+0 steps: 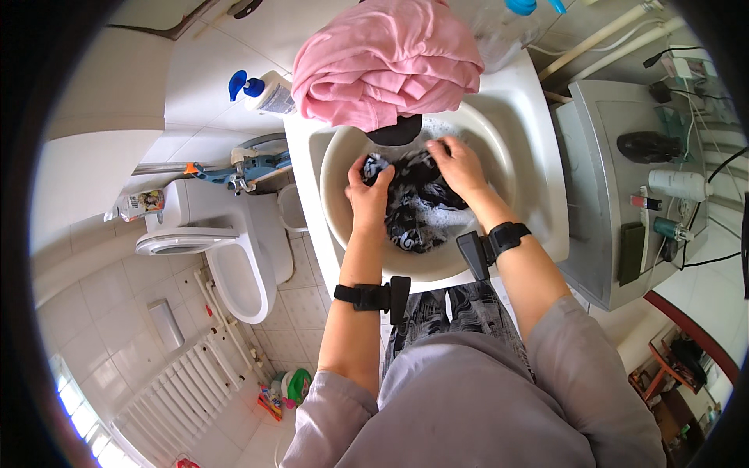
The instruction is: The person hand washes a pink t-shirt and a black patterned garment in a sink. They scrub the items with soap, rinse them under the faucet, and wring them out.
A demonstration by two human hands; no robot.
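A round cream basin (340, 226) sits in the white sink (552, 187), holding soapy water. Black cloth with a white pattern (417, 222) lies soaked in the suds. My left hand (367, 191) is closed on a bunched part of this patterned cloth at the basin's left side. On the right, my right hand (459, 165) has its fingers curled over the dark wet cloth, gripping it near the far side. Black straps with small devices are on both my forearms. A heap of pink fabric (390, 62) rises just beyond my hands and hides the basin's far rim.
At the far left stands a white pump bottle (270, 93) with a blue top. A clear bottle (503, 39) is behind the pink heap. To the right, a grey washing machine (597, 234) carries bottles and cables. A toilet (242, 285) and radiator (179, 390) are on the left.
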